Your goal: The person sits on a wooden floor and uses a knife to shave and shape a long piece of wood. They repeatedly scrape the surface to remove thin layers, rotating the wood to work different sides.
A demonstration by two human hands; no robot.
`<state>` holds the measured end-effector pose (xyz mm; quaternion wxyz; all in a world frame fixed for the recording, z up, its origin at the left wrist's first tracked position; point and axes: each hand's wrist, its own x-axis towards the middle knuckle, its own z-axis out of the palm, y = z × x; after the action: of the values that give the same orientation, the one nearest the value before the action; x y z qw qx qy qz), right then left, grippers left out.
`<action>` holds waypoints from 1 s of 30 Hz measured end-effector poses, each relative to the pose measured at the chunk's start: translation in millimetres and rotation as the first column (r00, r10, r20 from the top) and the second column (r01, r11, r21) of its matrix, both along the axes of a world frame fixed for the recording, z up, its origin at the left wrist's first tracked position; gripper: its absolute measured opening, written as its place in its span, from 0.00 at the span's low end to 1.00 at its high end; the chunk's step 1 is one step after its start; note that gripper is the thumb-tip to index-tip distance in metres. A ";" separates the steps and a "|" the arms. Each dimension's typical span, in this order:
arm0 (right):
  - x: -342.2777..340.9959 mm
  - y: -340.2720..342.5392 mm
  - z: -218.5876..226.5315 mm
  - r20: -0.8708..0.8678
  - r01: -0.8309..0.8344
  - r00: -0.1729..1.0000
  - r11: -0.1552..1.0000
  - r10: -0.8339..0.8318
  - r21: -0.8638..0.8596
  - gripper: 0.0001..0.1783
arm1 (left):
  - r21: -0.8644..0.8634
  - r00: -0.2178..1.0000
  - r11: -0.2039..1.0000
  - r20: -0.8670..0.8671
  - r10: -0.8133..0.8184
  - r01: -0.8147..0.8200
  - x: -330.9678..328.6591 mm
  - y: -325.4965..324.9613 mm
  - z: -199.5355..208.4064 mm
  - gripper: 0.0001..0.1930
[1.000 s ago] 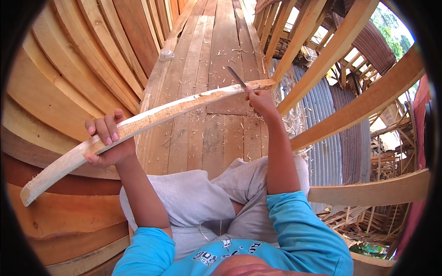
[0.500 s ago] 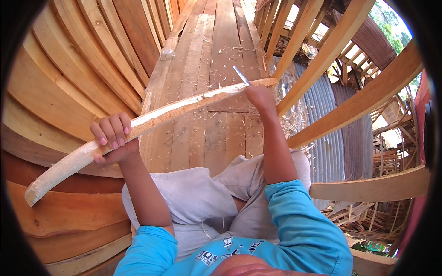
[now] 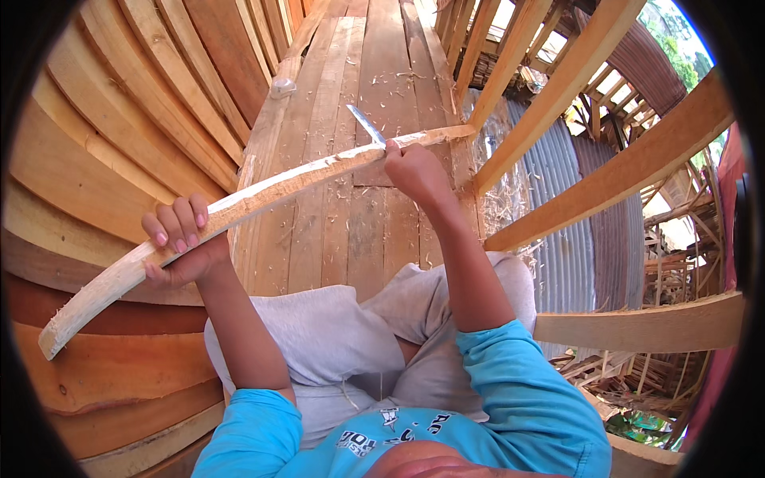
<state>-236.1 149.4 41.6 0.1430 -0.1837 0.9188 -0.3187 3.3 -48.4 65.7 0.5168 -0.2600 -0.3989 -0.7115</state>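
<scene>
A long pale wooden pole (image 3: 275,191), partly shaved, slants across in front of me from lower left to upper right. Toward its thick end my left hand (image 3: 182,239) is closed around it, fingers over the top and thumb beneath. My right hand (image 3: 417,170) is a fist on a knife; the handle is hidden inside it. The knife's blade (image 3: 366,124) points up and left and crosses the pole's upper edge about two thirds along. The pole's far end meets the foot of an upright slat on the right.
Curved boards (image 3: 119,159) wall the left side. Wood shavings lie scattered over the plank floor (image 3: 335,231). A small clear object (image 3: 282,88) sits near the left boards. Slats (image 3: 550,95) line the right, with corrugated metal sheets (image 3: 570,223) and piled scrap wood beyond.
My right hand and the knife have moved left along the pole, toward my left hand. My left hand keeps its grip, and the view has shifted slightly.
</scene>
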 end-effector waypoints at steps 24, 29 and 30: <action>23.9 -11.6 8.9 0.005 -0.058 0.998 0.992 0.059 -0.108 0.30 | 0.215 0.973 0.951 0.112 0.203 -0.223 -1.7 12.8 9.8 0.16; 8.1 -9.3 0.3 -0.104 0.082 0.991 0.997 -0.083 -0.009 0.30 | 0.165 0.982 0.969 0.074 0.172 -0.182 -1.5 10.0 9.8 0.16; 11.8 -7.0 -0.2 -0.108 0.074 0.991 0.997 -0.073 0.007 0.29 | 0.163 0.986 0.973 0.061 0.154 -0.162 -0.5 8.8 8.8 0.16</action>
<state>-224.3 142.4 41.4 0.0824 -0.1660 0.9330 -0.3085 2.8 -39.6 74.4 0.5822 -0.1660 -0.3693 -0.7051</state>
